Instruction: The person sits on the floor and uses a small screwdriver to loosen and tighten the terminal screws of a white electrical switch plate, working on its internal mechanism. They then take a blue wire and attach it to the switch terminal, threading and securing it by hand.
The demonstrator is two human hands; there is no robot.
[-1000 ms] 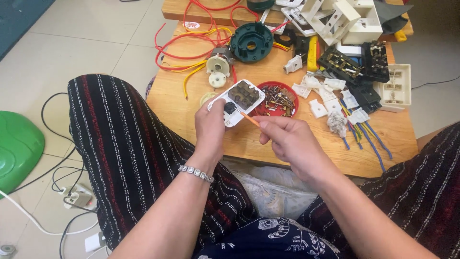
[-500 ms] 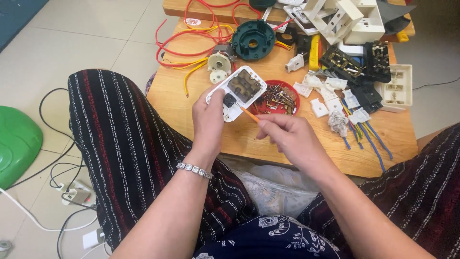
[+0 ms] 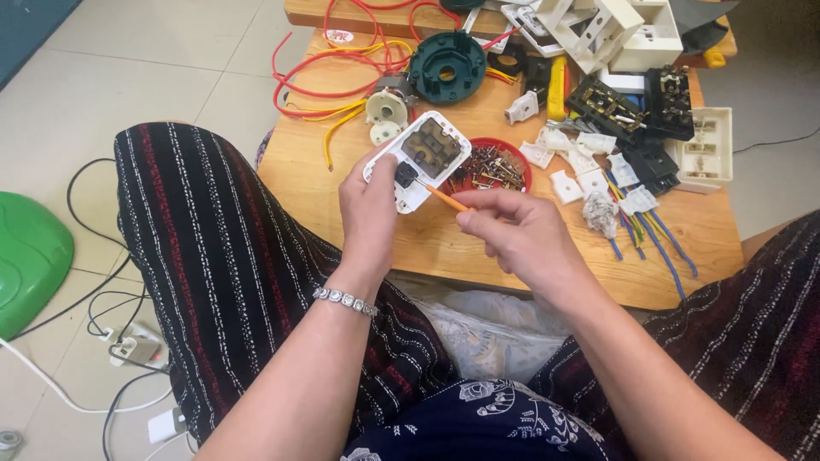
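Holding: my left hand (image 3: 369,205) grips the socket plate (image 3: 418,160) above the table (image 3: 359,183).
Tool: right hand (image 3: 512,235) pinches an orange screwdriver (image 3: 444,198) (tip up-left, at the plate).

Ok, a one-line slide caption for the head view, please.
Left hand holds a white switch plate over a low wooden table while the right hand pokes an orange tool into it.

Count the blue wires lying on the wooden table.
3 blue wires, fanned side by side near the table's right front edge, beside a crumpled wad. More may hide in the clutter.
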